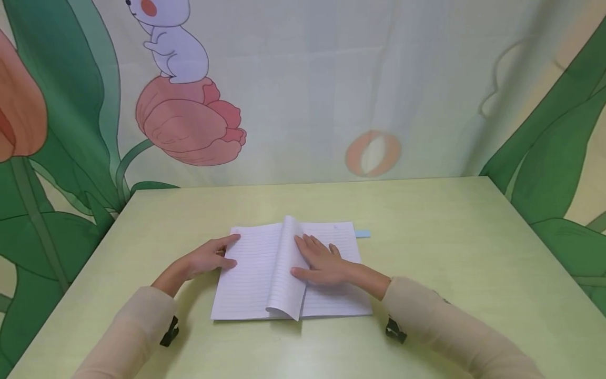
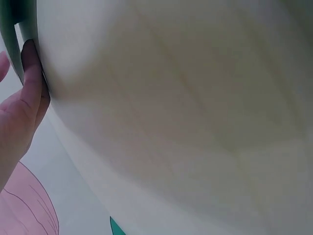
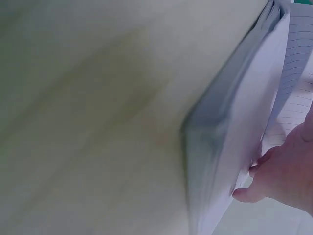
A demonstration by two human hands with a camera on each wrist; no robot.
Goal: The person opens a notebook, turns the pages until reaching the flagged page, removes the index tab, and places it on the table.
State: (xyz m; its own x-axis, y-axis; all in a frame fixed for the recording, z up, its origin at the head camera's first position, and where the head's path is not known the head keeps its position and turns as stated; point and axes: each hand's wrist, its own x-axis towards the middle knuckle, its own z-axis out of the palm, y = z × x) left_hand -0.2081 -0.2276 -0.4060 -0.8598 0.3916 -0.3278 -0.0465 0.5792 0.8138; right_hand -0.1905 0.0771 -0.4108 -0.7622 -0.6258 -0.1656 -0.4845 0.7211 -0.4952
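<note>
A lined notebook (image 1: 246, 295) lies open flat on the table, with one curled leaf (image 1: 284, 279) standing up along its middle. On the left edge of the pages rests my left hand (image 1: 205, 259), its thumb and a fingertip on the paper near the top corner. Part of that hand (image 2: 22, 107) shows in the left wrist view, low beside the table surface. My right hand (image 1: 324, 264) lies over the right page with fingers spread, fingertips and thumb touching the curled leaf. The right wrist view shows the thick page stack (image 3: 210, 147) beside that hand.
A small light-blue tab (image 1: 362, 233) sticks out from the notebook's right side. The pale green table (image 1: 426, 221) reaches back to a hanging printed cloth (image 1: 307, 116). Dark clips or straps (image 1: 395, 330) sit under the sleeves.
</note>
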